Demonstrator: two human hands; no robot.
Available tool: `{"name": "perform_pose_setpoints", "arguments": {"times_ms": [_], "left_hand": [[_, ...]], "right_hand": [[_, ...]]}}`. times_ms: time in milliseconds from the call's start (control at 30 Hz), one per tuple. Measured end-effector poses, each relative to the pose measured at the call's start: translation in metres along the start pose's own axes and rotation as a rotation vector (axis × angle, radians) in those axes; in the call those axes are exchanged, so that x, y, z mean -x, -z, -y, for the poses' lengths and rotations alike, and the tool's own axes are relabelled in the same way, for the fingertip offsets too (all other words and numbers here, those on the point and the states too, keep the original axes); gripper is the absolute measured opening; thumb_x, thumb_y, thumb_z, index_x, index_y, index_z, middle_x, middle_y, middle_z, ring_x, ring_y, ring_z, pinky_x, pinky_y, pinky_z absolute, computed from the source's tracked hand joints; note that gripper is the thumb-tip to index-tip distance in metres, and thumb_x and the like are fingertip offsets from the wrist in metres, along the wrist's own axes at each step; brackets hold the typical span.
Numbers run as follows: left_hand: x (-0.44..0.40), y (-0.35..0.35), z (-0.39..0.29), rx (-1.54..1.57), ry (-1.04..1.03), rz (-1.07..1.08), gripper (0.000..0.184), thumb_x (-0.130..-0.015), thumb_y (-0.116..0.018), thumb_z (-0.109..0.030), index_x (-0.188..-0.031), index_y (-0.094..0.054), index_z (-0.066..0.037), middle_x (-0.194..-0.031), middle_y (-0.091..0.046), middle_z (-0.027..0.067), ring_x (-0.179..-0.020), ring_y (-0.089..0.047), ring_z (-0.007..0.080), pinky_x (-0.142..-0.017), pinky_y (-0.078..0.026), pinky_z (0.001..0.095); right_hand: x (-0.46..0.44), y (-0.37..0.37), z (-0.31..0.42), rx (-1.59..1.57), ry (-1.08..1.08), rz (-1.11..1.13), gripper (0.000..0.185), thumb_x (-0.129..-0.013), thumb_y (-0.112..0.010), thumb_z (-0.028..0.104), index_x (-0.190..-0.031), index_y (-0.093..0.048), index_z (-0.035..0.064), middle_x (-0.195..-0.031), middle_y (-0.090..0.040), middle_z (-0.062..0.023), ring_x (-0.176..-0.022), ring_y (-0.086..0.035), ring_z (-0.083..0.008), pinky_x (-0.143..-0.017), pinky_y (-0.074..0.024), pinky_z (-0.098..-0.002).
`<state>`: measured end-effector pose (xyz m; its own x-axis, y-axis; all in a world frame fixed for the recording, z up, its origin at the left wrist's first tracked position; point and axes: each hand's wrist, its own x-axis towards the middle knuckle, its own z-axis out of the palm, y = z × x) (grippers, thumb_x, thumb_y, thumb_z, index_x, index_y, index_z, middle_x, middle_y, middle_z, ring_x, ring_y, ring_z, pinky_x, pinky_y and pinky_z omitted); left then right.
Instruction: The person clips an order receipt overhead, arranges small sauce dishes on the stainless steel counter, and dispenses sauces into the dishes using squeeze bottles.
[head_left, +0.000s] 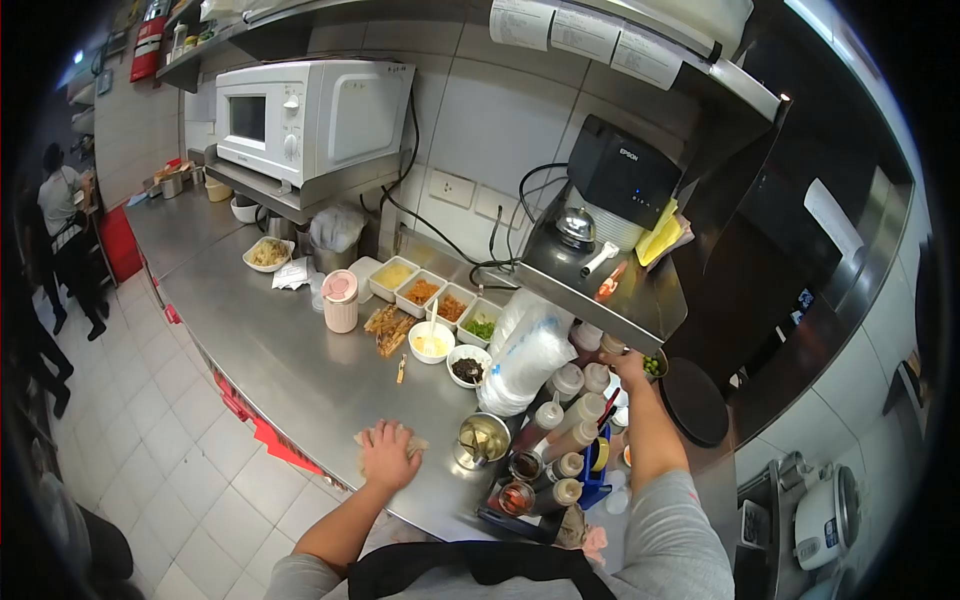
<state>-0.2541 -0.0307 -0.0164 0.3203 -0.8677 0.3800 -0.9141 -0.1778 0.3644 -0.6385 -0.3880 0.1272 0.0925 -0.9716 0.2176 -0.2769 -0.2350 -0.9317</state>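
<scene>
My left hand point(390, 455) presses down on a beige cloth point(416, 442) at the steel counter's front edge, fingers bent over it. My right hand point(628, 368) reaches far out to the right, its fingers closed beside the tops of squeeze bottles point(587, 408); what they hold, if anything, is hidden. Close to it is a bowl of green pieces point(655, 364). Between my arms are a metal pot with utensils point(484, 440), a jar with red contents point(516, 497) and a roll of plastic bags point(527, 350).
Several tubs of chopped food point(418, 291), a white bowl with a spoon point(432, 343), a bowl of dark food point(468, 366) and a pink cup point(341, 302) stand behind. A microwave point(350, 120) and an Epson printer point(625, 170) sit on raised shelves. A person point(65, 210) stands far left.
</scene>
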Motion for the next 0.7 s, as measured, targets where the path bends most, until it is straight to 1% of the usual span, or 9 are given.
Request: {"name": "perform_pose_setpoints", "arguments": {"times_ms": [67,133,233,300,400,500,533,633,700], "left_hand": [[0.0,0.001,0.002,0.02,0.005,0.054,0.045,-0.075,-0.064,-0.036,-0.115,-0.057,-0.016,-0.131,-0.045,0.0126,-0.129,-0.033,0.0353,-0.106,-0.02,0.0575],[0.0,0.002,0.003,0.037,0.003,0.077,0.046,-0.076,-0.064,-0.036,-0.116,-0.056,-0.016,-0.133,-0.044,0.0127,-0.131,-0.031,0.0357,-0.106,-0.019,0.0586],[0.0,0.003,0.005,0.046,-0.018,0.076,0.046,-0.076,-0.064,-0.036,-0.117,-0.056,-0.016,-0.133,-0.043,0.0128,-0.131,-0.031,0.0361,-0.106,-0.019,0.0589],[0.0,0.005,0.005,0.043,-0.039,0.076,0.045,-0.076,-0.065,-0.035,-0.116,-0.056,-0.017,-0.132,-0.044,0.0128,-0.13,-0.031,0.0364,-0.106,-0.019,0.0587],[-0.001,0.0,0.008,0.045,-0.056,0.108,0.046,-0.077,-0.063,-0.036,-0.117,-0.056,-0.016,-0.134,-0.042,0.0132,-0.131,-0.03,0.0359,-0.106,-0.019,0.0594],[-0.001,0.003,0.009,0.075,-0.068,0.11,0.045,-0.077,-0.063,-0.036,-0.117,-0.056,-0.015,-0.134,-0.042,0.0133,-0.131,-0.03,0.0358,-0.106,-0.019,0.0595],[-0.001,0.003,0.009,0.081,-0.066,0.114,0.045,-0.077,-0.064,-0.035,-0.117,-0.056,-0.016,-0.134,-0.042,0.0132,-0.132,-0.029,0.0362,-0.106,-0.018,0.0595],[-0.002,0.004,0.008,0.094,-0.06,0.121,0.044,-0.077,-0.064,-0.034,-0.116,-0.057,-0.016,-0.135,-0.041,0.0129,-0.132,-0.028,0.037,-0.107,-0.018,0.0596],[-0.002,0.002,0.009,0.098,-0.06,0.12,0.044,-0.077,-0.064,-0.034,-0.116,-0.057,-0.016,-0.135,-0.041,0.013,-0.133,-0.028,0.037,-0.107,-0.018,0.0597]], "right_hand": [[-0.008,0.016,0.004,-0.082,-0.139,-0.096,0.042,-0.077,-0.071,0.008,-0.116,-0.055,0.0052,-0.103,-0.062,-0.0085,-0.091,-0.062,-0.0212,-0.073,-0.0523,-0.0362],[-0.032,0.053,-0.003,0.117,0.259,-0.627,0.028,-0.08,-0.058,0.0,-0.108,-0.056,0.0057,-0.09,-0.06,-0.006,-0.075,-0.058,-0.0179,-0.065,-0.0494,-0.0301],[0.018,0.096,0.111,-0.389,0.42,-1.077,0.027,-0.081,-0.06,-0.002,-0.106,-0.049,0.0025,-0.101,-0.051,-0.0065,-0.09,-0.05,-0.0152,-0.083,-0.0429,-0.0286],[0.053,0.106,0.188,-0.23,0.772,-1.218,0.027,-0.084,-0.061,0.0,-0.108,-0.049,0.0016,-0.103,-0.051,-0.0065,-0.094,-0.05,-0.0158,-0.086,-0.0426,-0.0295],[0.099,0.046,0.317,-0.131,1.127,-0.83,0.02,-0.09,-0.059,0.006,-0.109,-0.054,0.006,-0.108,-0.057,-0.0039,-0.097,-0.054,-0.0111,-0.081,-0.0454,-0.026],[0.102,-0.039,0.41,0.256,1.347,-0.312,0.02,-0.089,-0.055,0.002,-0.109,-0.059,0.0026,-0.114,-0.057,-0.007,-0.108,-0.054,-0.0159,-0.094,-0.0437,-0.0288],[0.099,-0.067,0.435,0.302,1.331,-0.147,0.017,-0.086,-0.057,0.001,-0.102,-0.063,0.003,-0.113,-0.057,-0.0091,-0.106,-0.056,-0.0177,-0.092,-0.0444,-0.0286],[0.044,-0.124,0.477,0.541,1.184,0.083,0.025,-0.086,-0.059,0.013,-0.11,-0.068,0.0145,-0.13,-0.051,-0.0122,-0.123,-0.048,-0.0236,-0.094,-0.0451,-0.0329],[0.011,-0.156,0.489,0.632,1.15,-0.023,0.027,-0.086,-0.06,0.016,-0.112,-0.068,0.0164,-0.133,-0.049,-0.014,-0.125,-0.046,-0.0239,-0.094,-0.0447,-0.0331]]}}
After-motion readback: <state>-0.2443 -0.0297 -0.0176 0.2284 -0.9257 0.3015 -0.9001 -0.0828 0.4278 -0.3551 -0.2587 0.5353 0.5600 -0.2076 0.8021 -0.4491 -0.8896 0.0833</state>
